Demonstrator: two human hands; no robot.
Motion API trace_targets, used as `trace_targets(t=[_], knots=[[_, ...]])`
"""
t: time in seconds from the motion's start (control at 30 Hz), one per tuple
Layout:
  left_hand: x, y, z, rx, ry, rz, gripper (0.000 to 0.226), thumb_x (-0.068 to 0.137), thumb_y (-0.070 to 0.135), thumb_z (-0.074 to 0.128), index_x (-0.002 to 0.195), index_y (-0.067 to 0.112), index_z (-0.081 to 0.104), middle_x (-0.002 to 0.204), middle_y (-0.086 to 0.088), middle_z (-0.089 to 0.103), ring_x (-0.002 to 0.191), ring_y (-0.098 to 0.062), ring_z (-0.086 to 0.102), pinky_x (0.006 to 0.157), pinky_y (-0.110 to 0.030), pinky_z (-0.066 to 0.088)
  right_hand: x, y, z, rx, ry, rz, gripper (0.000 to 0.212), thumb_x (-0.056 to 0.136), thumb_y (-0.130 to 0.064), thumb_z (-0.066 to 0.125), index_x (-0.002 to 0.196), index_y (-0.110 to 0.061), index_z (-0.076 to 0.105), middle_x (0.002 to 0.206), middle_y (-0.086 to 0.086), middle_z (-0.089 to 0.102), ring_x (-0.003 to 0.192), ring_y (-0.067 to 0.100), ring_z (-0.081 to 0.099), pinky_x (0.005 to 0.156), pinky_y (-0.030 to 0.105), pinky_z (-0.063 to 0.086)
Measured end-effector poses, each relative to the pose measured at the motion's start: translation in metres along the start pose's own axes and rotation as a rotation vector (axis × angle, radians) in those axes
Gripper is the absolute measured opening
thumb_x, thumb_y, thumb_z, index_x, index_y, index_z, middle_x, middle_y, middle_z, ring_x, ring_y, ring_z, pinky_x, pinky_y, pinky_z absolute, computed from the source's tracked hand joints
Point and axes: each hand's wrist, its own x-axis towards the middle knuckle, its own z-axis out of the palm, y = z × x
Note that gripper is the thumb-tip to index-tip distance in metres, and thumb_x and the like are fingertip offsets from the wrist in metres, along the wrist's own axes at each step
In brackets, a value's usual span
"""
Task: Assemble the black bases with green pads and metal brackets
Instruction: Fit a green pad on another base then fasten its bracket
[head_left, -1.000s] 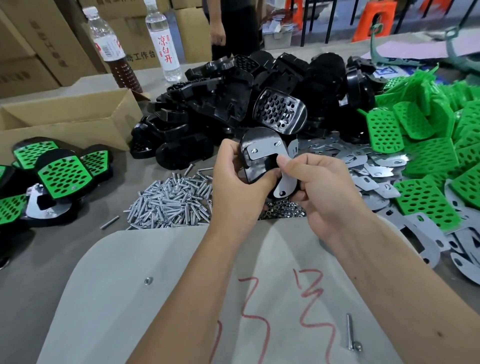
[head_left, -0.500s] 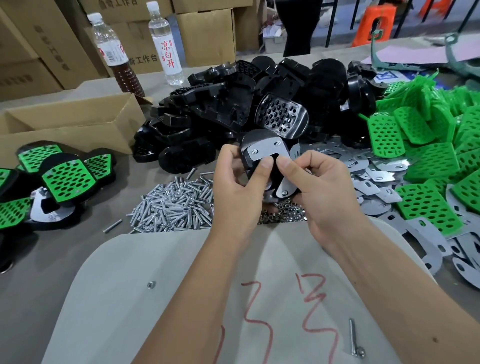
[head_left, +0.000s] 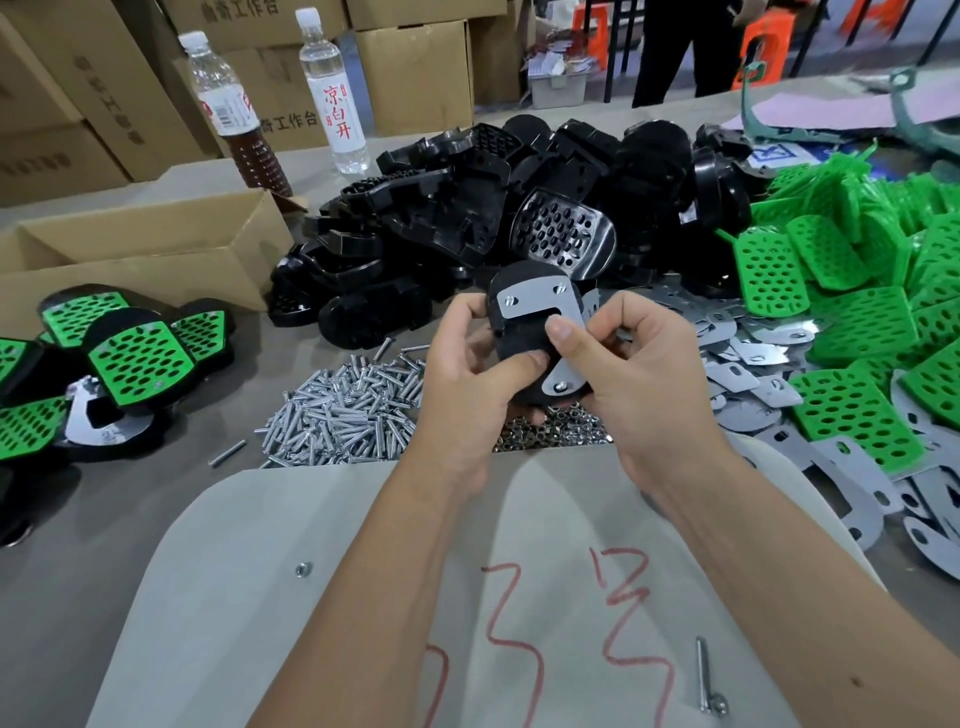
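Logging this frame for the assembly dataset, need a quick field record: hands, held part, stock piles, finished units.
left hand: grips base
right hand: grips base, thumb on bracket
base: black, held over the table
bracket: metal, on the base, screw heads showing
screws: loose pile, centre of table
black bases: heap behind hands
green pads: pile at right
loose brackets: beside the pads
finished units: at left, green pads fitted

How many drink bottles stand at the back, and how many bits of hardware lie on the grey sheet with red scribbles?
Clear water bottle: 1
Brown drink bottle: 1
Long bolt: 1
Small nut: 1
Total: 4
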Motion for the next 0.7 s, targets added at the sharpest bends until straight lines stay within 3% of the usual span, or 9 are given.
trace_targets(t=[0.13, 0.2, 0.3, 0.37, 0.43, 0.5, 0.63, 0.7], knots=[[0.000, 0.001, 0.000, 0.006, -0.011, 0.006, 0.037, 0.082, 0.004, 0.071, 0.115, 0.009, 0.054, 0.093, -0.007, 0.071, 0.066, -0.021, 0.069, 0.041, -0.024, 0.044, 0.000, 0.003, -0.002, -0.011, -0.003, 0.005, 0.040, 0.090, -0.023, 0.080, 0.078, -0.001, 0.049, 0.080, 0.039, 0.052, 0.072, 0.033, 0.051, 0.065, 0.061, 0.049], [0.000, 0.002, 0.000, -0.003, -0.024, 0.011, 0.037, 0.081, 0.007, 0.071, 0.113, 0.010, 0.054, 0.093, -0.007, 0.072, 0.065, -0.021, 0.069, 0.040, -0.024, 0.044, 0.001, 0.002, -0.004, -0.019, -0.016, 0.002, 0.041, 0.087, -0.029, 0.081, 0.073, -0.006, 0.050, 0.073, 0.029, 0.051, 0.070, 0.031, 0.049, 0.062, 0.051, 0.045], [0.000, 0.003, -0.001, -0.014, -0.010, -0.007, 0.034, 0.082, 0.010, 0.073, 0.113, 0.011, 0.058, 0.094, -0.005, 0.074, 0.065, -0.019, 0.069, 0.041, -0.024, 0.043, 0.005, 0.004, -0.006, -0.056, -0.028, 0.014, 0.038, 0.090, -0.026, 0.083, 0.072, -0.012, 0.052, 0.073, 0.028, 0.053, 0.066, 0.026, 0.052, 0.053, 0.036, 0.042], [0.000, 0.002, -0.003, -0.008, 0.015, -0.026, 0.030, 0.086, 0.007, 0.073, 0.113, 0.011, 0.061, 0.095, -0.005, 0.074, 0.065, -0.017, 0.068, 0.041, -0.023, 0.042, 0.007, 0.003, -0.007, -0.047, -0.038, 0.061, 0.028, 0.089, -0.023, 0.084, 0.083, -0.015, 0.057, 0.080, 0.019, 0.064, 0.066, 0.021, 0.060, 0.048, 0.029, 0.045], [0.001, 0.002, -0.004, -0.012, 0.000, -0.032, 0.024, 0.092, 0.002, 0.071, 0.113, 0.012, 0.064, 0.095, -0.003, 0.074, 0.065, -0.015, 0.067, 0.041, -0.023, 0.043, 0.009, 0.001, -0.011, 0.002, -0.109, 0.145, 0.023, 0.090, -0.024, 0.083, 0.104, -0.016, 0.066, 0.103, 0.015, 0.074, 0.077, 0.022, 0.068, 0.053, 0.030, 0.048], [0.001, 0.003, -0.005, -0.021, -0.030, -0.031, 0.025, 0.092, 0.007, 0.072, 0.116, 0.012, 0.066, 0.097, -0.002, 0.075, 0.069, -0.015, 0.069, 0.044, -0.024, 0.047, 0.011, -0.003, -0.015, 0.021, -0.188, 0.200, 0.024, 0.094, -0.023, 0.078, 0.116, -0.015, 0.073, 0.110, 0.016, 0.077, 0.084, 0.025, 0.070, 0.058, 0.032, 0.047], [0.003, 0.005, -0.002, -0.020, -0.017, -0.069, 0.027, 0.091, 0.032, 0.070, 0.110, 0.012, 0.069, 0.096, -0.006, 0.074, 0.070, -0.022, 0.069, 0.047, -0.027, 0.051, 0.012, -0.005, -0.020, 0.012, -0.169, 0.175, 0.010, 0.093, -0.018, 0.076, 0.103, -0.017, 0.075, 0.091, 0.006, 0.076, 0.071, 0.016, 0.066, 0.050, 0.025, 0.042], [0.004, 0.002, -0.002, 0.032, 0.015, -0.050, 0.025, 0.097, 0.034, 0.070, 0.104, 0.010, 0.069, 0.090, -0.005, 0.073, 0.071, -0.024, 0.069, 0.046, -0.026, 0.050, 0.011, -0.004, -0.019, -0.005, -0.168, 0.150, 0.008, 0.091, -0.016, 0.078, 0.095, -0.020, 0.073, 0.083, -0.002, 0.071, 0.065, 0.011, 0.062, 0.047, 0.020, 0.038]])
